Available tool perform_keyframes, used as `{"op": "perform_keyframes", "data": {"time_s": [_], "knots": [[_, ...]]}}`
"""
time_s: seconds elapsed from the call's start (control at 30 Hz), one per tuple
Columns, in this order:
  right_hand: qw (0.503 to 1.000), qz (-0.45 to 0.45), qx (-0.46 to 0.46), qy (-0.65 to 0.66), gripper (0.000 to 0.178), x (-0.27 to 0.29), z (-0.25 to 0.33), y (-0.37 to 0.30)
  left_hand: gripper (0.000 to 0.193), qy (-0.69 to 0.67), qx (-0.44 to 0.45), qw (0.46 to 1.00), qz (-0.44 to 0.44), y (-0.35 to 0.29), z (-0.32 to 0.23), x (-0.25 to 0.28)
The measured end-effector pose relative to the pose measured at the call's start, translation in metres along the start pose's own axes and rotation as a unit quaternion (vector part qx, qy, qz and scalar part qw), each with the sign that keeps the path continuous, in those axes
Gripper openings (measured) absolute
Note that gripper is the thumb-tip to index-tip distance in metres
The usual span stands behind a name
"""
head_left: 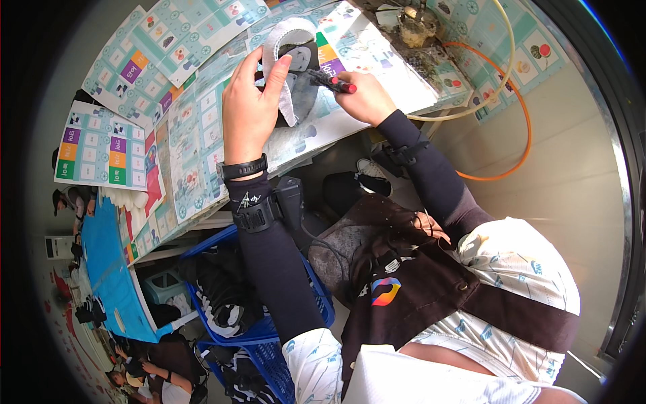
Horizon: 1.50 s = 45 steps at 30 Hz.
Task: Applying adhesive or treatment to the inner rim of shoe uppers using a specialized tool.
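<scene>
Over the worktable, my left hand (250, 101) is closed around a shoe (306, 60) with a thick white sole and a grey and black upper. The sole (285, 101) curves along its left side, beside my thumb. My right hand (365, 99) grips a small black tool (342, 85) with red handle ends. Its dark tip reaches the shoe's upper; the exact kind of tool is too small to tell.
Printed sheets cover the worktable (188, 176). An orange hose (529, 128) and a pale hose loop at the right, near a dirty metal fixture (418, 25). Blue crates (323, 296) with dark shoes stand below. Other people (74, 202) are at the far left.
</scene>
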State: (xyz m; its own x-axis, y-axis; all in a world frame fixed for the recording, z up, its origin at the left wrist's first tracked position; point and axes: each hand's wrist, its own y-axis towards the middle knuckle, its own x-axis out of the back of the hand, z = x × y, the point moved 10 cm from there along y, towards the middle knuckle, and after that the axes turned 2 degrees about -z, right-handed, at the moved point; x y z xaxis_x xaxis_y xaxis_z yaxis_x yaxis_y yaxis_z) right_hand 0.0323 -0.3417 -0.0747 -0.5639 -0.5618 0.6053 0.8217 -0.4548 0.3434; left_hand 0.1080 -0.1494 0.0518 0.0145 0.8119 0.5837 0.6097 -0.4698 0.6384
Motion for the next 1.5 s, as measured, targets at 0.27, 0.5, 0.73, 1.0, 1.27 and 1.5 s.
{"op": "perform_keyframes", "data": {"time_s": [0.27,0.5,0.73,1.0,1.27,1.5], "knots": [[0.999,-0.035,-0.029,0.009,0.027,0.016,-0.005,-0.005,0.065,-0.038,0.043,0.998,0.027,-0.001,-0.004,-0.001],[0.999,-0.033,-0.006,0.004,0.028,0.018,-0.004,-0.006,0.058,0.000,0.000,1.000,-0.001,0.000,-0.002,0.002],[1.000,0.005,-0.007,0.004,0.026,0.009,-0.011,-0.003,0.061,-0.040,0.043,0.998,0.023,-0.002,-0.001,-0.003],[0.999,-0.054,-0.008,-0.001,0.029,0.020,-0.006,-0.005,0.064,-0.037,0.036,0.999,0.019,-0.003,0.000,-0.001],[0.998,0.057,-0.002,0.013,0.032,-0.001,-0.017,-0.003,0.064,-0.058,0.044,0.997,0.027,-0.005,-0.003,-0.003],[1.000,0.018,-0.025,-0.003,0.031,0.011,-0.012,-0.004,0.059,-0.057,0.046,0.997,0.021,-0.007,0.002,-0.001]]}}
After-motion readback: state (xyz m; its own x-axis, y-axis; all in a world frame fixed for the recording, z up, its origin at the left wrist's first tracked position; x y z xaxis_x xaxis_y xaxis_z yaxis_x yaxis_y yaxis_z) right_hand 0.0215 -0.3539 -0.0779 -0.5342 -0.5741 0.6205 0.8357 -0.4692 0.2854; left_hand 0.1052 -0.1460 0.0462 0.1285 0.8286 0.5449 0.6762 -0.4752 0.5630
